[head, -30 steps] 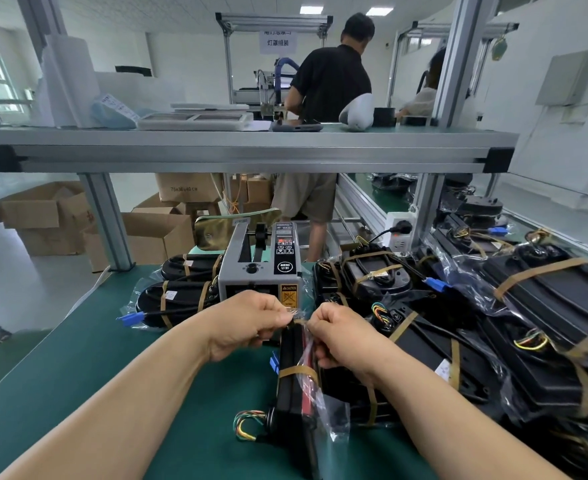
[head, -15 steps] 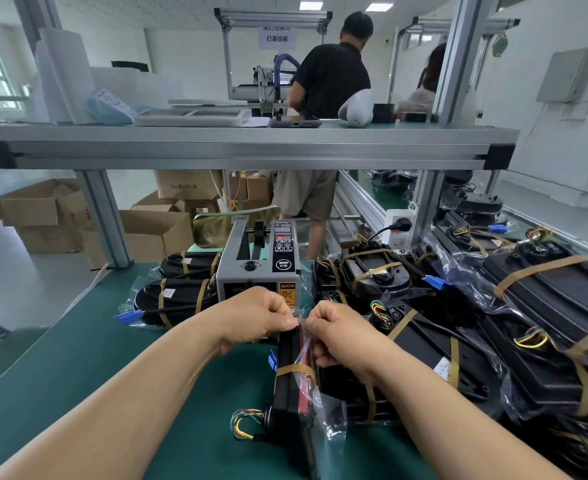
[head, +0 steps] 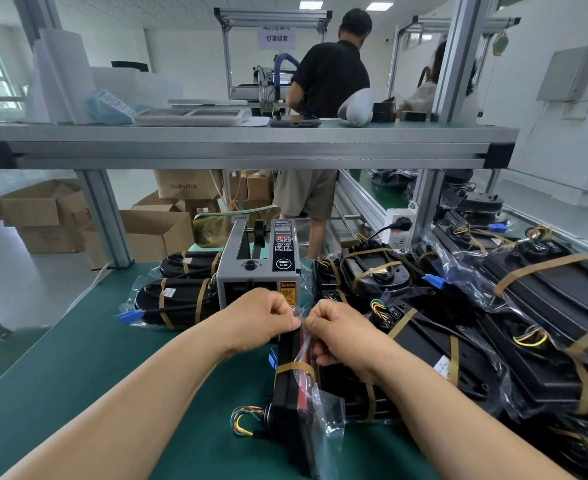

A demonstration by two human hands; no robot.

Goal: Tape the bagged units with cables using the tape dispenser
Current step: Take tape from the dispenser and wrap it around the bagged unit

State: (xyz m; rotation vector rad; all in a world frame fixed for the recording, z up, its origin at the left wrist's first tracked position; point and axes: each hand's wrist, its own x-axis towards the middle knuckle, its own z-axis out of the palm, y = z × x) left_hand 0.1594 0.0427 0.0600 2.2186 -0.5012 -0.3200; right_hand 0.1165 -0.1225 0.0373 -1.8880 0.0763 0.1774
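Mat edge (head: 64, 336) left; bagged units (head: 545, 306) right

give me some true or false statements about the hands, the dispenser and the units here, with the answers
1. The left hand and the right hand both pinch the clear bag at the top of the upright unit. True.
2. The tape dispenser lies on its side to the right of the pile. False: it stands upright just behind the hands, and the pile of taped units is to its right.
3. The upright unit already has a brown tape band round it. True.
4. The coloured wires stick out on the unit's right. False: they curl out on its left, over the green mat.
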